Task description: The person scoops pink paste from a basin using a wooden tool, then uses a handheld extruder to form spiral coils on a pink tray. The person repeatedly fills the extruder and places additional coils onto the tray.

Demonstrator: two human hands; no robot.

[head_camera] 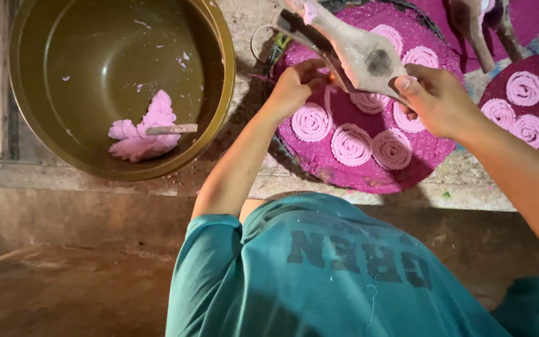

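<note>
Here both hands grip a wooden press over pink spirals on a round magenta tray

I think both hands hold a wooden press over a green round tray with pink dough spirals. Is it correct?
Not quite: the head view shows a magenta round tray, not green. Both the left hand and right hand hold the wooden press over the pink dough spirals.

Pale pink dough spirals lie on a magenta round mat. The olive-green basin holds a pink dough lump. The wooden press is greyish-tan; the shirt is teal.
</note>
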